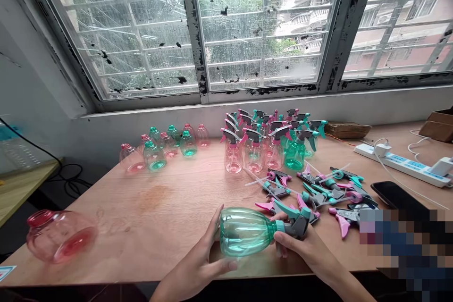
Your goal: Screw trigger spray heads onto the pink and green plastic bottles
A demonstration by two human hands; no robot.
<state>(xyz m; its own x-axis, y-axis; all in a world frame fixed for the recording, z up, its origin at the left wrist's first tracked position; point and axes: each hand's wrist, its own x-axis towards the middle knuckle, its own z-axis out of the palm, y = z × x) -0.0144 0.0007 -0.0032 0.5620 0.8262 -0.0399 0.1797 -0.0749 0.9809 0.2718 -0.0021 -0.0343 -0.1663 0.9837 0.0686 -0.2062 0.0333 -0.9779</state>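
Observation:
A clear green spray bottle (246,231) lies sideways above the table's front edge, its base to the left. Around that base is my left hand (203,255), thumb below and fingers behind it. My right hand (300,245) closes on the collar of the grey and teal spray head (297,222) at the bottle's neck; some of its fingers are hidden behind. Just beyond my right hand, several loose pink, teal and grey spray heads (318,188) with thin tubes lie in a heap.
Several bottles with spray heads (255,151) stand at the back. Open pink and green bottles (155,155) stand further left, and a pink bottle (62,236) sits at the near left. A phone (399,196) and a power strip (403,165) with cables lie on the right.

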